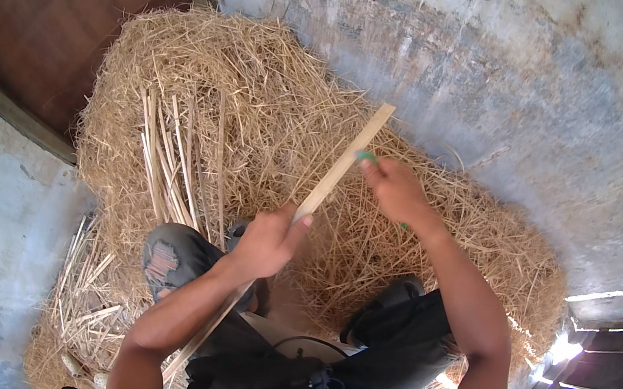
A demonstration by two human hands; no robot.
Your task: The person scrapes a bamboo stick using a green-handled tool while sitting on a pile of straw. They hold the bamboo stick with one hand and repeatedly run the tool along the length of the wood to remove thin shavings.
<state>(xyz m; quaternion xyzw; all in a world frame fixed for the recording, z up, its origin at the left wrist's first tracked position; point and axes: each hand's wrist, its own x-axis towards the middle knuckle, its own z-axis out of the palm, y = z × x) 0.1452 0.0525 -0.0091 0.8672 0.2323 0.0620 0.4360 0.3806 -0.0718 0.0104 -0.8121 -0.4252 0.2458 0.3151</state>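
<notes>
Straw heap (285, 108) on stained concrete floor (512, 80), left hand (267, 241) gripping bamboo strip (341, 166), right hand (394, 190) perhaps pinching green-handled tool (367, 157)

No packages, labels, signs or screens in view.
</notes>
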